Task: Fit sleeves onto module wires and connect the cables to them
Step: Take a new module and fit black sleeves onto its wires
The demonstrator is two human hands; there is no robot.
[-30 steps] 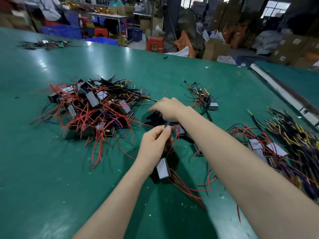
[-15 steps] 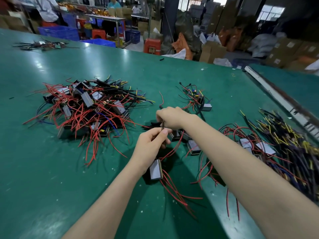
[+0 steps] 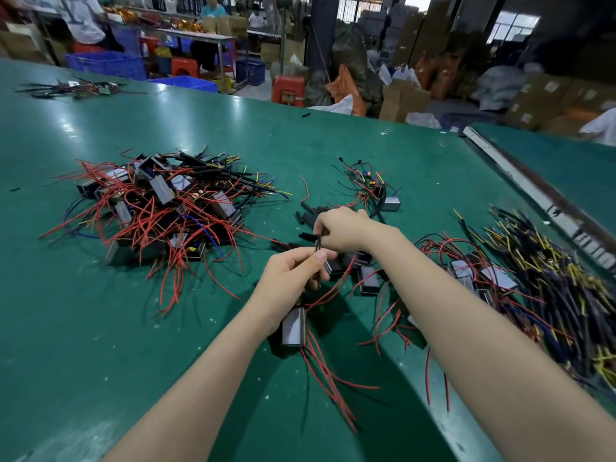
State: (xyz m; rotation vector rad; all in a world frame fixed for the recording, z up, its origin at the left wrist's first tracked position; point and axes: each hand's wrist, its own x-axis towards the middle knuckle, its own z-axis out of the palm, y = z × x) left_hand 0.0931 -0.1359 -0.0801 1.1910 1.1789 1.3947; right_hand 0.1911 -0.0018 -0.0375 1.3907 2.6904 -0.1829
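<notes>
**Both hands pinch a sleeve on a module wire above the green table**

Nearest the camera, 2 bare forearms reach forward over the green table (image 3: 83, 345). Below the left wrist hangs a small black module (image 3: 294, 327) with a pale face, its loose red wires (image 3: 328, 375) trailing toward the camera over the table.

The left hand (image 3: 289, 278) has its fingers curled, and thumb and forefinger pinch a thin dark wire that rises from the module. Just above it, the right hand (image 3: 345, 228) is also curled, its fingertips pinching a short black sleeve (image 3: 318, 240) that stands nearly upright on that wire. The 2 hands are almost touching, with the sleeve between them.

Under and just beyond the hands lie a few more modules (image 3: 368, 281) and a scatter of loose black sleeves (image 3: 308, 213) on the table. To the right is a spread of black cables with yellow tips (image 3: 546, 271), mixed with red-wired modules along its near-left edge. To the left sits a big heap of modules tangled in red wires (image 3: 166, 208). Further back, beyond the right hand, is a small cluster of wires with 1 grey module (image 3: 390, 204). At the far left edge of the table lies another small bundle of dark wires (image 3: 76, 88). Beyond the table are blue crates (image 3: 106, 65), red stools and stacked cardboard boxes.
</notes>
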